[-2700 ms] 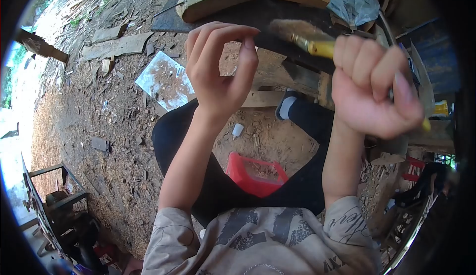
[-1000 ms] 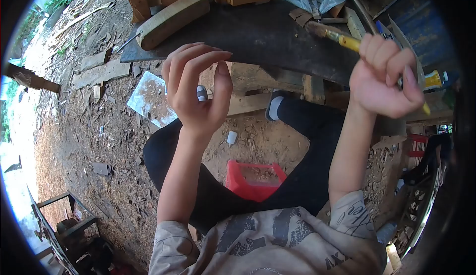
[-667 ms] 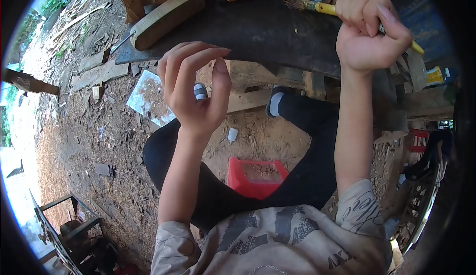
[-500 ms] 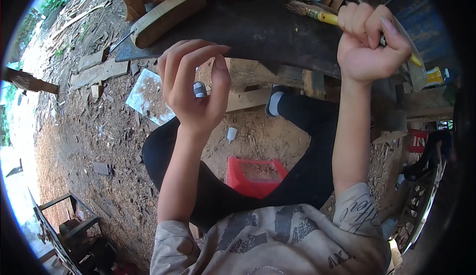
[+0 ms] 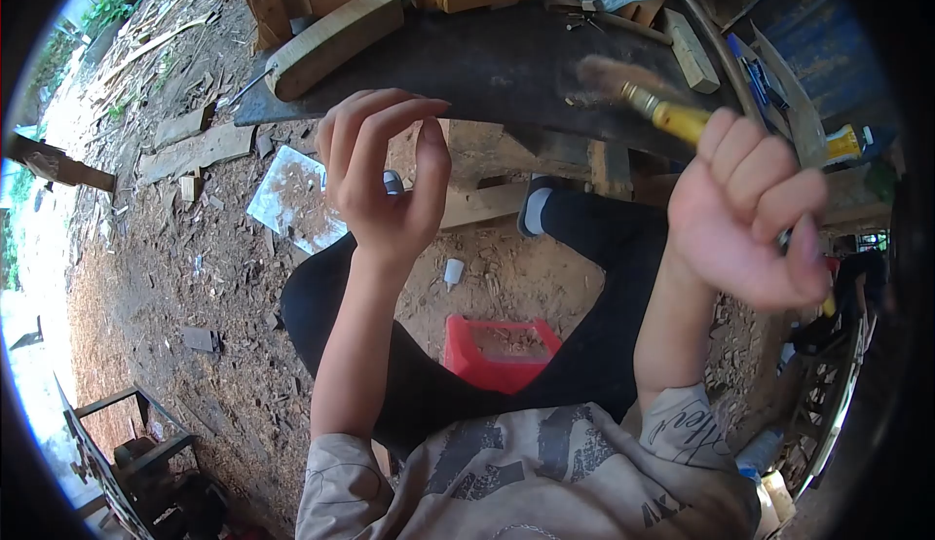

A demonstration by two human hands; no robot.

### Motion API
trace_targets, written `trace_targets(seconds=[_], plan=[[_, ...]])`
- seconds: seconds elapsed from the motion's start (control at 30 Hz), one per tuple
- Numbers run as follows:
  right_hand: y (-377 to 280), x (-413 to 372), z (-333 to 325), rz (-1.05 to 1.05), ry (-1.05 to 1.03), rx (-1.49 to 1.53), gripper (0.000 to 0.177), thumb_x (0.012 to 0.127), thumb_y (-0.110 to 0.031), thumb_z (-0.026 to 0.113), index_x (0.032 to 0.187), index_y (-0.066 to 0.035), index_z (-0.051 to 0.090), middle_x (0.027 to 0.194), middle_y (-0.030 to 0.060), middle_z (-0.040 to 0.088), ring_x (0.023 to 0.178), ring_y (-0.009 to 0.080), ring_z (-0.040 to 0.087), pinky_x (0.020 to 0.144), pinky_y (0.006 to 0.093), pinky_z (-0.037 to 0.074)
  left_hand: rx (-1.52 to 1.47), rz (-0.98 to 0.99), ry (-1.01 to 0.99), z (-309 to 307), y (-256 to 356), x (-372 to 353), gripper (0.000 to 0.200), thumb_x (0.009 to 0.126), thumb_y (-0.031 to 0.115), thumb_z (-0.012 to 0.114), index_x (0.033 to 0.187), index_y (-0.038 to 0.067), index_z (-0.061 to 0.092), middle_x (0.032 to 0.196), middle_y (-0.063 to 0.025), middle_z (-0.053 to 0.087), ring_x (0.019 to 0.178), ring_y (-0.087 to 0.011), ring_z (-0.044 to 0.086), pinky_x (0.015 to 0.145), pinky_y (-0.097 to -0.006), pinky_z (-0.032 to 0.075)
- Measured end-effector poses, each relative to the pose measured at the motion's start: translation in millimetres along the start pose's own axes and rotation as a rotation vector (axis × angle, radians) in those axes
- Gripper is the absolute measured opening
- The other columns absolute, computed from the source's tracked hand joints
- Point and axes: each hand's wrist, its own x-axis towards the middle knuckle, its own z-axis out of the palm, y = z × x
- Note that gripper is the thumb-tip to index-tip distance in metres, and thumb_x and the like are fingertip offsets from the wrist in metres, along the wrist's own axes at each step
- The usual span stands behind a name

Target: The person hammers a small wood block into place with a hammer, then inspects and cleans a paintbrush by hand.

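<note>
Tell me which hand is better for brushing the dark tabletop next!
Probably the right. The right hand grips the yellow-handled brush, which points out over the dark tabletop. The left hand looks empty and loosely curled.

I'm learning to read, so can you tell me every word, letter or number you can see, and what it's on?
"XX": on the shirt, low down; the mark beside it is unclear.
Curly writing: on the right sleeve, too creased and blurred to read surely.
Big dark print: across the shirt's front, too folded to read.
Yellow container: too small to read any label.
</note>
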Motion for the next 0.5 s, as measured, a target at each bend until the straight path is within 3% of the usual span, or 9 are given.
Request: trace_targets(seconds=[0.2, 0.33, 0.5], plan=[[47.5, 36.8, -25.7, -0.035, 0.207, -0.214, 0.030, 0.087, -0.022, 0.044, 0.064, -0.013, 0.027, 0.055, 0.0013, 0.026, 0.052, 0.0143, 0.023, 0.054, 0.0346, 0.023, -0.001, 0.004, 0.028, 0.0, -2.4, 1.4, 0.018, 0.080, -0.001, 0.071, 0.096, 0.007, 0.075, 0.098, -0.0072, 0.071, 0.096, -0.0257, 0.064, 0.092, -0.0369, 0.045], [58.5, 6.8, -16.6, 0.081, 0.224, -0.298, 0.030, 0.089, -0.026, 0.042, 0.065, -0.015, 0.028, 0.056, 0.0001, 0.025, 0.055, 0.0152, 0.023, 0.059, 0.0357, 0.025, -0.010, -0.004, 0.016, -1.4, -2.9, 1.9, 0.018, 0.080, -0.001, 0.070, 0.096, 0.007, 0.075, 0.097, -0.0071, 0.070, 0.097, -0.0251, 0.064, 0.092, -0.0362, 0.045], [22.9, -23.4, 18.1, -0.040, 0.137, -0.103, 0.028, 0.082, -0.022, 0.055, 0.065, -0.009, 0.037, 0.053, -0.0008, 0.028, 0.047, 0.0136, 0.025, 0.051, 0.0341, 0.023, -0.006, 0.011, 0.009, 0.6, -6.0, -0.2, 0.018, 0.080, -0.001, 0.071, 0.096, 0.006, 0.075, 0.098, -0.0070, 0.070, 0.097, -0.0248, 0.064, 0.093, -0.0358, 0.044]])
